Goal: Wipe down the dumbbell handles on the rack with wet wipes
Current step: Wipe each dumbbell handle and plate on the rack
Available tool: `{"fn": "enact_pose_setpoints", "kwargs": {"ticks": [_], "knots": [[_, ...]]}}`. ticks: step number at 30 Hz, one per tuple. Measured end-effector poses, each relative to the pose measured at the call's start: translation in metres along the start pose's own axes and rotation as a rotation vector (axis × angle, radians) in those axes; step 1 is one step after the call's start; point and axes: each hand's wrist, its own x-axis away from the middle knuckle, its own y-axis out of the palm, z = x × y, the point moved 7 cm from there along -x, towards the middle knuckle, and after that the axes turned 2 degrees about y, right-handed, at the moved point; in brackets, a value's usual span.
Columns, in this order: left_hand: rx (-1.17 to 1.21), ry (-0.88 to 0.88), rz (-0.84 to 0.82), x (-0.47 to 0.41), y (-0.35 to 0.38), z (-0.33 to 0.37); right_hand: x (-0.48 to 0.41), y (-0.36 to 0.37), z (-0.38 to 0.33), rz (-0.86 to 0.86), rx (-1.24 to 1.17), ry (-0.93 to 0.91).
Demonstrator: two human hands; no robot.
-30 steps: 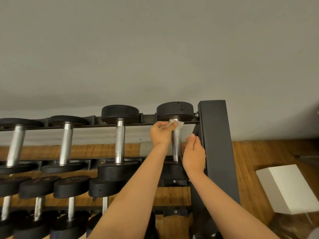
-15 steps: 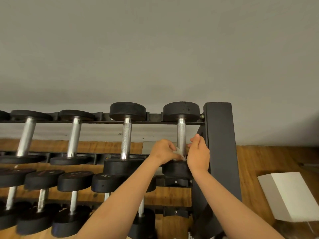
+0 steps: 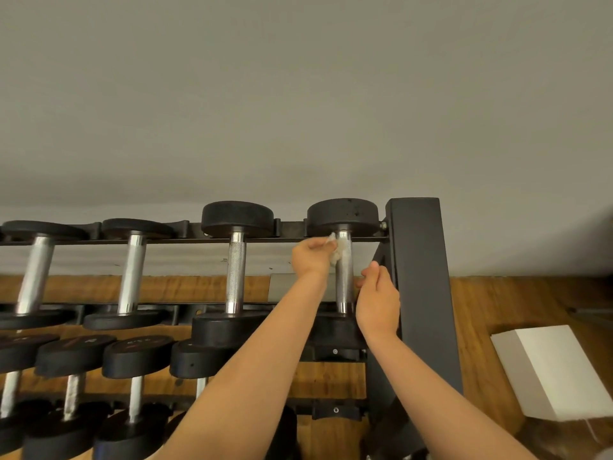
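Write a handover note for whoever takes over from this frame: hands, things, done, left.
Left hand pinches the wet wipe against the upper end of the rightmost top-row handle.
Right hand sits loosely curled beside that handle, holding nothing; contact unclear.
Done: this handle is mid-wipe.
Left: finish it, then the other handles on the rack; whether any are already wiped cannot be told.

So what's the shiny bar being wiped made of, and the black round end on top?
The handle touched by the wipe looks like bare metal, probably steel: silvery with bright glints. The black end looks like matte rubber, dull and slightly pitted, though coated metal is possible.
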Motion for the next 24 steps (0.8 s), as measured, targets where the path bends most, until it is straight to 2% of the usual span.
{"fn": "enact_pose_setpoints", "kwargs": {"ticks": [3, 6, 12, 15, 17, 19, 21, 24], "knots": [[0.091, -0.024, 0.047, -0.004, 0.005, 0.001, -0.001, 0.001, 0.001, 0.002, 0.012, 0.001], [0.038, 0.027, 0.028, -0.001, 0.003, 0.002, 0.000, 0.001, 0.000, 0.002, 0.017, -0.001], [-0.400, 0.236, -0.206, 0.020, -0.010, -0.013, 0.002, -0.001, -0.002, -0.007, 0.014, -0.007], [-0.681, 0.297, -0.356, 0.027, -0.012, -0.021, 0.003, -0.001, -0.003, -0.003, 0.012, 0.000], [-0.787, 0.313, -0.414, 0.031, -0.014, -0.024, 0.002, -0.002, -0.003, -0.002, 0.013, 0.015], [-0.766, 0.317, -0.439, 0.035, -0.019, -0.027, 0.002, -0.001, -0.003, -0.008, 0.012, 0.019], [-0.622, 0.352, -0.398, 0.039, -0.027, -0.022, 0.003, -0.002, -0.002, -0.014, 0.000, 0.020], [-0.377, 0.528, -0.190, 0.042, -0.044, 0.008, 0.002, -0.002, -0.002, -0.023, -0.016, 0.022]]}}
